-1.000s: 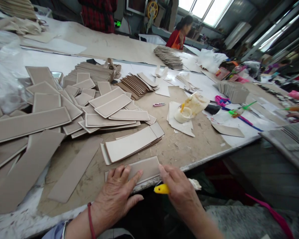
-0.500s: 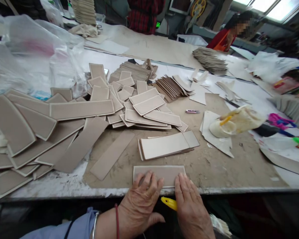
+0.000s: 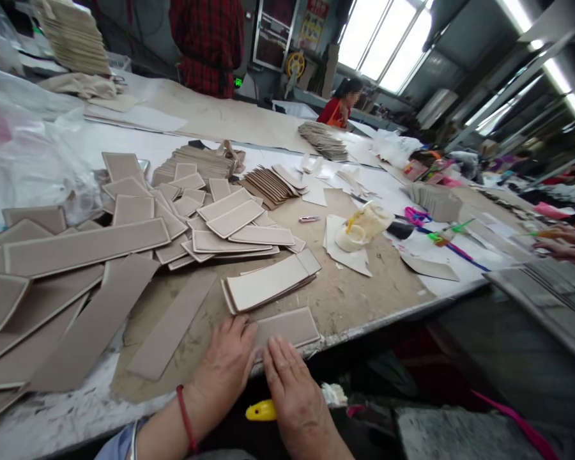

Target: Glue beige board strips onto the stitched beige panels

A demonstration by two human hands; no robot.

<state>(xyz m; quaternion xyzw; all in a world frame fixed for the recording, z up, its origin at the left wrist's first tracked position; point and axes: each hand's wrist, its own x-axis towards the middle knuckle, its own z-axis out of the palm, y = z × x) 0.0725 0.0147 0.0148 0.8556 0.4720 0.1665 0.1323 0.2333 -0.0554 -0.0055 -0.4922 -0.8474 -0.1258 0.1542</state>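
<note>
A rectangular taupe panel with a pale border (image 3: 292,326) lies at the table's front edge. On its left end rests my left hand (image 3: 227,354), fingers bent over the panel's edge. My right hand (image 3: 294,390) lies flat with its fingertips on the panel's lower edge, just right of my left hand. A yellow handle (image 3: 261,411) pokes out beside my right hand, its other end hidden. Behind the panel sits a small stack of pale strips (image 3: 268,281). One plain strip (image 3: 172,326) lies to the left of my left hand.
Many bordered panels (image 3: 86,243) are heaped at the left, near a clear plastic bag (image 3: 43,160). A small tool (image 3: 309,219) and a glue cup (image 3: 354,236) stand further back. People (image 3: 208,45) are across the table.
The view has swung to the right and tilted. My left hand has shifted onto the panel's left end; my right hand has moved left along the panel, closer to it.
</note>
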